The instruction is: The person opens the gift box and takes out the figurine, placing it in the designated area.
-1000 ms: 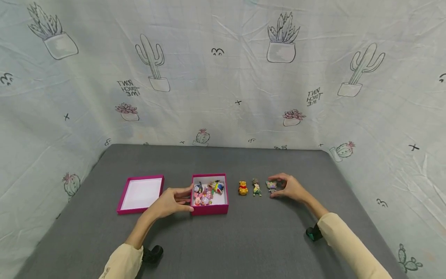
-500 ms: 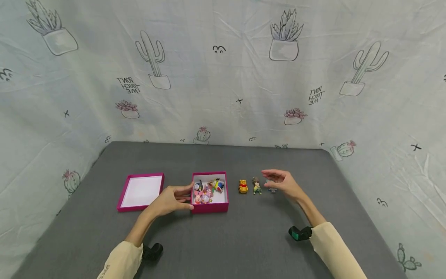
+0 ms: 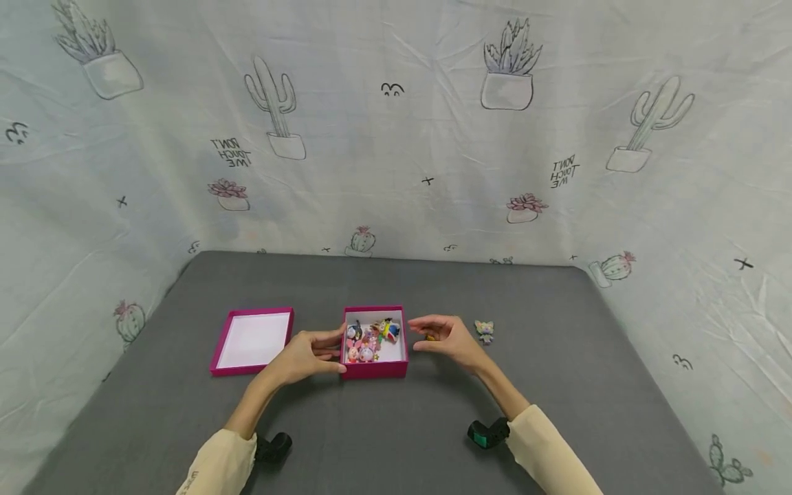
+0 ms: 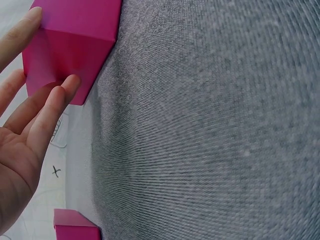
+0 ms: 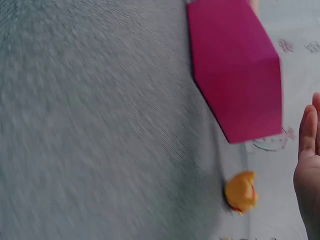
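Two hands out: left hand [image 3: 303, 357] spread loosely against pink box [image 3: 374, 371]; right hand [image 3: 447, 337], grip spread, near yellow figurine [image 5: 241, 192] on surface [image 3: 371, 430] beside box. Probably a pick-up reach; next move calls for a light pinch.

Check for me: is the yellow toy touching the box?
Apart. The right wrist view shows a clear gap, with background visible between the yellow toy and the box.

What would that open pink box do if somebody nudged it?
The pink box would probably hold its shape, given its flat walls and crisp edges. Low and broad, it seems likelier to slide than tip. The small figures inside lie jumbled, so they may shift.
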`<state>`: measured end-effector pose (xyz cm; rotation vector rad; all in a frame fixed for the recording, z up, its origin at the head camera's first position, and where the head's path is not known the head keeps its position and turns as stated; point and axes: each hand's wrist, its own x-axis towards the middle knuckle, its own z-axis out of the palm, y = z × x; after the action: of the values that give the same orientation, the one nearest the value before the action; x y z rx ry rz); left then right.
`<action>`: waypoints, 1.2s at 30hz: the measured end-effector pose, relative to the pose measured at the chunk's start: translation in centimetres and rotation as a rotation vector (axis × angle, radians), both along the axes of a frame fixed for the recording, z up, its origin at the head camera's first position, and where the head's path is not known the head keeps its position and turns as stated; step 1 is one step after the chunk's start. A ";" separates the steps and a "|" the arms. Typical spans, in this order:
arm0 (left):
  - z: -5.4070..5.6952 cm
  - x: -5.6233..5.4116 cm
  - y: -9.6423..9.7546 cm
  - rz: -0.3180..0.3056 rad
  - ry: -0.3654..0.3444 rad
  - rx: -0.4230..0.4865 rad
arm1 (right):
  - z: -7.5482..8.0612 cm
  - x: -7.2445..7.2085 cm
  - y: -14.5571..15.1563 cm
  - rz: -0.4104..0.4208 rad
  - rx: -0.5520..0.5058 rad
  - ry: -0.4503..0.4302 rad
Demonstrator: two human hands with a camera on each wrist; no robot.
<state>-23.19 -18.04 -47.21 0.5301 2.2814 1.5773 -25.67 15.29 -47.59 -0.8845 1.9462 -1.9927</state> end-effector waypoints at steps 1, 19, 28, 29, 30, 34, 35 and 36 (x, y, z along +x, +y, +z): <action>-0.1 0.0 0.0 0.002 0.000 -0.002 | -0.2 0.0 -0.3 0.000 0.017 0.004; -0.5 -0.1 0.0 0.003 0.019 0.018 | -1.3 1.8 -6.3 -0.318 0.321 -0.044; -0.3 -0.3 0.2 0.000 0.019 0.003 | -0.5 0.7 -8.3 -0.379 0.560 0.156; -0.2 -0.3 0.2 -0.002 0.023 0.005 | -0.5 0.6 -8.5 -0.387 0.590 0.192; -0.2 -0.3 0.1 -0.002 0.023 0.010 | -0.3 0.6 -8.7 -0.400 0.610 0.209; -0.3 -0.4 0.0 -0.012 0.016 0.031 | 0.0 0.6 -9.6 -0.478 0.720 0.208; -0.3 -0.4 0.0 -0.015 0.014 0.037 | 0.0 0.6 -9.8 -0.500 0.747 0.207; -0.4 -0.4 -0.1 -0.018 0.013 0.042 | 0.1 0.7 -10.0 -0.522 0.766 0.194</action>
<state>-23.63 -18.11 -47.60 0.5718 2.2510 1.6202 -25.01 5.33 -47.54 -0.3966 2.9510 -1.1428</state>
